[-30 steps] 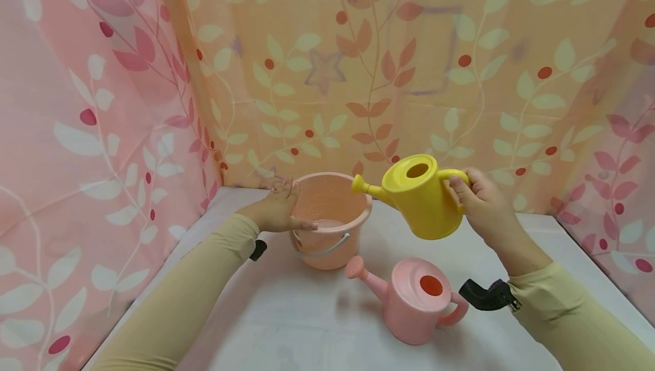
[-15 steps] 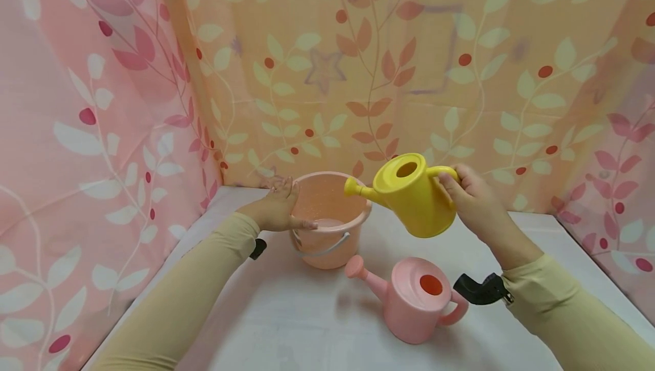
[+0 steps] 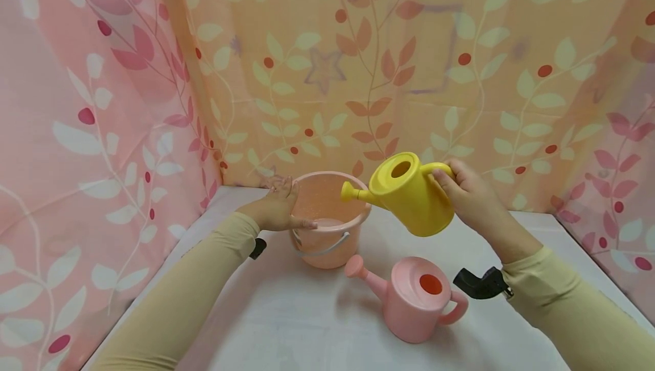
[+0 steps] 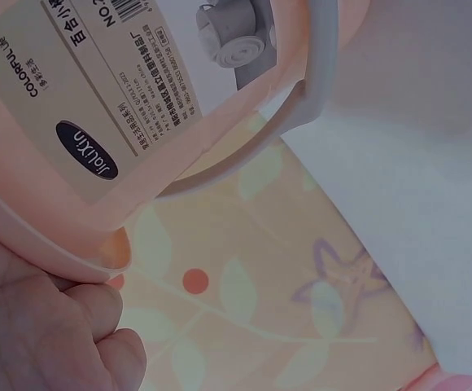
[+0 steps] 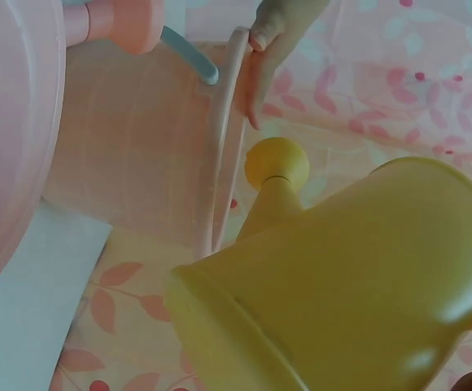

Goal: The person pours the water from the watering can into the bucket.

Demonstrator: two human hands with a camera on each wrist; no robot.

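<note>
My right hand [image 3: 473,197] grips the handle of a yellow watering can [image 3: 414,197], held above the table and tipped left. Its spout head [image 3: 349,191] overlaps the mouth of a peach bucket [image 3: 327,246]. No stream shows from it. Spread over the bucket's left rim lies my left hand [image 3: 276,206], fingers extended and thumb along the front rim. The left wrist view shows the bucket's label [image 4: 81,106] and that hand's fingers [image 4: 98,309] at the rim. A pink watering can [image 3: 414,303] stands upright in front, its spout toward the bucket.
A white tabletop [image 3: 286,325] carries the bucket and the pink can. Leaf-patterned cloth walls [image 3: 327,64] rise at the back and both sides. The bucket's pale handle [image 3: 330,246] hangs down in front.
The yellow watering can and my right hand have moved slightly left, the can tipping a bit further, its spout head now farther over the bucket. My left hand, bucket and pink can stay put.
</note>
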